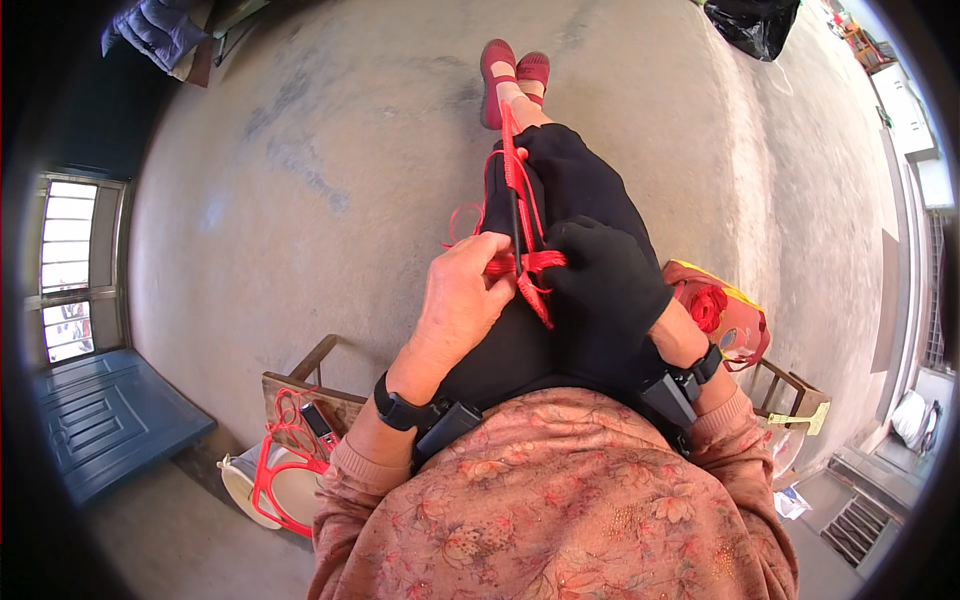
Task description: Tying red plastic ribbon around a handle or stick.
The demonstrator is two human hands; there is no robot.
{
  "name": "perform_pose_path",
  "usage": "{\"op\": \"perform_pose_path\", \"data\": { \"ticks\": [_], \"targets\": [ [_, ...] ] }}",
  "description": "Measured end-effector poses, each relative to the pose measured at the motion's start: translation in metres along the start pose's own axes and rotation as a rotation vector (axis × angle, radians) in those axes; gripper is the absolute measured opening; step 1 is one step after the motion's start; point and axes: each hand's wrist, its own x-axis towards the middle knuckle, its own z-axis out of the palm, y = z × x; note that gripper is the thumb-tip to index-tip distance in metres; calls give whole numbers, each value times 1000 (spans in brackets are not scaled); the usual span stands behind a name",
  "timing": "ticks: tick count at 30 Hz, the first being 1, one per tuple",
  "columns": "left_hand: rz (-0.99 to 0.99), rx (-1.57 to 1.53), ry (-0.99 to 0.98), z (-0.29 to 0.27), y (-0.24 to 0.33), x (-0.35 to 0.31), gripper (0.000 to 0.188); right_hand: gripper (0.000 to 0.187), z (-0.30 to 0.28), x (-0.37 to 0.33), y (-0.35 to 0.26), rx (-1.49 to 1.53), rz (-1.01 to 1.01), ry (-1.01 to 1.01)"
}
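Note:
Over my lap lies a long slim frame (512, 170) with red cord wound on it and a black rod (517, 225) along its middle. A flat bundle of red cord (540, 262) crosses the rod. My bare left hand (462, 290) pinches the bundle's left end between thumb and fingers. At its right end is my right hand (605, 265) in a black glove, fingers curled against the cord; the fingertips are hard to make out. A loose loop of thin red cord (465, 222) hangs left of the frame.
To my left, a wooden stool (290, 390) holds a phone (320, 425) and red cord, beside a pale round container (250, 490) with a red frame over it. At right, a red and yellow bag (740, 325) carries a red cord ball (708, 308). A black plastic bag (755, 25) sits far right.

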Motion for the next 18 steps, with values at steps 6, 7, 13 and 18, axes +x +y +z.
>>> {"op": "perform_pose_path", "data": {
  "ticks": [6, 7, 13, 18],
  "targets": [
    [-111, -391, 183, -24, 13, -10, 43, 23, -38, -22, 1, 1191, 160, 281],
    [-179, -748, -66, -36, 20, -13, 45, 26, -46, -29, -14, 1301, 145, 340],
    [-350, -1598, -531, -25, 51, -10, 73, 33, -47, -96, -38, 1167, 254, 384],
    [-523, -2110, -144, -44, 29, -16, 54, 34, -74, -113, -8, 862, 411, 380]
  ]
}}
